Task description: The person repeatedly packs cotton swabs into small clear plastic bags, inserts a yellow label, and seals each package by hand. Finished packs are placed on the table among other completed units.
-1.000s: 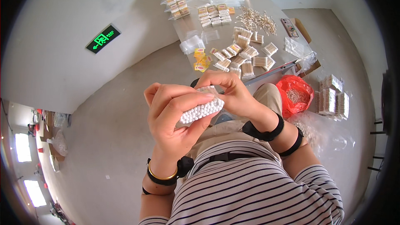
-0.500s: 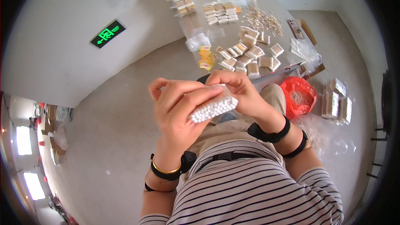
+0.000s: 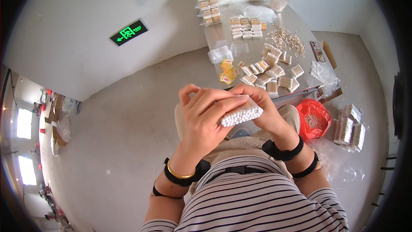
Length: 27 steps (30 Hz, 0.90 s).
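Note:
A pack of cotton swabs [image 3: 243, 116] is held between my two hands above my lap, its white tips facing me. My left hand [image 3: 206, 114] is closed round the pack's left side, the fingers lying over its top. At the right end my right hand [image 3: 262, 107] grips it, with part of those fingers hidden behind the pack. A bit of yellow shows on its upper face. Beyond the hands, several swab bundles [image 3: 274, 71] lie scattered on the grey metal table [image 3: 251, 51]. Yellow printed cards [image 3: 228, 72] lie at the table's near left edge.
Stacked swab packs [image 3: 245, 29] and bagged packs [image 3: 209, 6] stand farther back. Loose swabs [image 3: 287, 41] lie in a heap near a phone [image 3: 317, 51]. On the floor at right are a red plastic bag [image 3: 312, 120] and stacked white bundles [image 3: 349, 129]. Clear bags [image 3: 221, 54] lie at left.
The view has shifted, so table and hands appear lower and farther right. Both hands still hold the swab pack, and a yellow patch now shows on its top.

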Available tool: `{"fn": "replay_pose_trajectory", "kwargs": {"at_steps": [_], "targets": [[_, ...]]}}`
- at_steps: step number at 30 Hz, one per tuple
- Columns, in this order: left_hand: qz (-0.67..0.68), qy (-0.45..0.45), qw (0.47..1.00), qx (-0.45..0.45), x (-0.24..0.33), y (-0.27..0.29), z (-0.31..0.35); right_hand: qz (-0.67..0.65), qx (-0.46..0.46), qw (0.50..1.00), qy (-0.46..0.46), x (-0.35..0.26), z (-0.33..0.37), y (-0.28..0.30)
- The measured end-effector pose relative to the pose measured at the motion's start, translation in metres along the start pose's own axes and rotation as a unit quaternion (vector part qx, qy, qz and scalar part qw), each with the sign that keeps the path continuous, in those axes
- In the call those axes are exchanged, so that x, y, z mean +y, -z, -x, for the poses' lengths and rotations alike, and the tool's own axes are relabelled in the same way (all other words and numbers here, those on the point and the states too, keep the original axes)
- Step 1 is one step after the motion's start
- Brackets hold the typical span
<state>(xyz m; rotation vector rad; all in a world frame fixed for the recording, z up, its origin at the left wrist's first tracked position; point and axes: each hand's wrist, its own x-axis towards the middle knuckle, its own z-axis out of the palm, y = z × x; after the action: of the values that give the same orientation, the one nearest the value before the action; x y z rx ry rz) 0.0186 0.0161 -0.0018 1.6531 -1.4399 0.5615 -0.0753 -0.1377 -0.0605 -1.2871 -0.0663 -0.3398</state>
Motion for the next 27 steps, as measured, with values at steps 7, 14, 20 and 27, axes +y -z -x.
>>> {"fn": "replay_pose_trajectory", "kwargs": {"at_steps": [7,14,20,27], "targets": [[0.028,0.013,1.0,-0.006,0.0011,0.0007,-0.0001,0.007,-0.011,1.0,0.019,0.0077,-0.0028,0.002],[0.027,0.022,0.999,-0.008,0.0037,0.0017,0.0021,0.026,-0.016,0.999,0.044,0.0047,-0.0038,-0.0003],[0.009,0.017,1.0,0.004,0.0063,-0.0016,0.0028,0.028,-0.016,0.998,0.058,0.0032,-0.0027,-0.0003],[0.003,0.017,1.0,0.004,0.0069,-0.0029,0.0053,0.033,-0.011,0.998,0.06,0.0017,-0.0019,-0.0011]]}}
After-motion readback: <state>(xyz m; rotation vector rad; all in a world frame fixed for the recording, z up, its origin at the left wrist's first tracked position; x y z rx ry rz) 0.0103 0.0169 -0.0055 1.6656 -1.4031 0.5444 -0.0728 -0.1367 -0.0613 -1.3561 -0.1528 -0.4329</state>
